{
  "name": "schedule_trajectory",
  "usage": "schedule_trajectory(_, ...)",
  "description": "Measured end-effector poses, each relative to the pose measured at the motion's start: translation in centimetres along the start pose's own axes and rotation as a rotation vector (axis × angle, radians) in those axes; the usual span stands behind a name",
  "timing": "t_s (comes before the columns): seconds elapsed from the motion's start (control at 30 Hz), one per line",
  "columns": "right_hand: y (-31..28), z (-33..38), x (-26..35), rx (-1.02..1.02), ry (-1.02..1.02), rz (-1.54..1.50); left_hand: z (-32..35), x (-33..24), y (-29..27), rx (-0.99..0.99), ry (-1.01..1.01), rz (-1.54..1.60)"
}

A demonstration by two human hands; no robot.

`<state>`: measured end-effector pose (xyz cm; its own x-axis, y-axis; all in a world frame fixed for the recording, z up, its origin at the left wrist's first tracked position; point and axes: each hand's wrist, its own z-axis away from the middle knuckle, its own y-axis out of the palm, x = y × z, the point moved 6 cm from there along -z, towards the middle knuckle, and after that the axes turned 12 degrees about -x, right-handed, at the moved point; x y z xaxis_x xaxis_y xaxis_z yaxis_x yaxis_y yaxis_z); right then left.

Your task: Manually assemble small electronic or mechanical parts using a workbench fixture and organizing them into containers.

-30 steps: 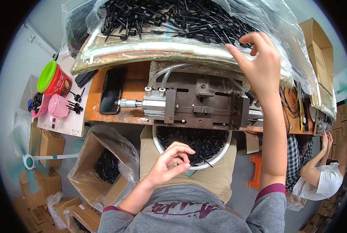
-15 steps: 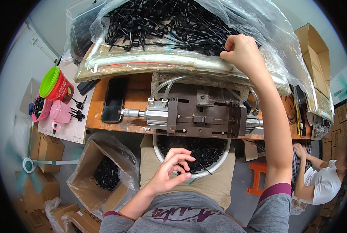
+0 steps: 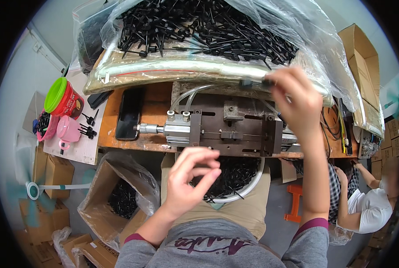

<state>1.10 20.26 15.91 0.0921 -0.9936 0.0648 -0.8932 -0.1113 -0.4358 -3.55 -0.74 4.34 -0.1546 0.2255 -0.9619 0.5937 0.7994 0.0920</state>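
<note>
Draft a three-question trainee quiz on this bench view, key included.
1. What does the right hand hold at its fingertips?
A. clear tube
B. black plastic part
C. pink mug

2. True or false: the black smartphone lies left of the pneumatic cylinder.

3. Fill in: the left hand's thumb and index fingertips are ____ (touching/apart).

Key: 1 B, motion-blurred; 2 true; 3 apart.

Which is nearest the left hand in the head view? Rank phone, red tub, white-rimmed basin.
1. White-rimmed basin: at the lap, mostly right of the left hand.
2. Phone: on the bench, forward-left.
3. Red tub: farther left, past the phone.
</note>
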Motion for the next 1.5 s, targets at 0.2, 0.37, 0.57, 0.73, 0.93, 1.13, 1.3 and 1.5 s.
schedule_trajectory(0.2, -1.5, 8.2, 7.1, 0.087, -0.185, -0.087, -0.5, -1.1, 1.0, 0.074, 0.079, -0.033)
schedule_trajectory(0.37, -1.6, 10.2, 8.2, 0.044, -0.155, -0.096, 0.1, -1.4, 2.5, 0.151, 0.145, -0.094)
schedule_trajectory(0.57, -1.6, 11.6, 6.4, -0.045, 0.017, -0.055, 0.2, -0.2, 2.6, 0.092, 0.326, -0.353)
schedule_trajectory(0.73, -2.1, 13.6, 5.5, -0.171, 0.309, -0.088, -0.1, 1.5, 3.9, 0.083, 0.532, -0.712)
schedule_trajectory(0.93, -2.8, 14.1, 6.2, -0.098, 0.350, -0.269, -0.3, 2.2, 5.1, 0.109, 0.692, -0.958)
schedule_trajectory(1.13, -3.1, 14.6, 6.2, -0.192, 0.478, -0.291, -0.7, 1.7, 6.1, 0.155, 0.692, -1.048)
schedule_trajectory(1.3, -2.8, 14.5, 6.4, -0.161, 0.429, -0.272, -1.0, 1.8, 5.7, 0.155, 0.650, -1.027)
schedule_trajectory(1.5, -1.9, 14.5, 6.8, 0.002, 0.479, -0.171, -1.2, 1.6, 5.7, 0.164, 0.630, -1.040)
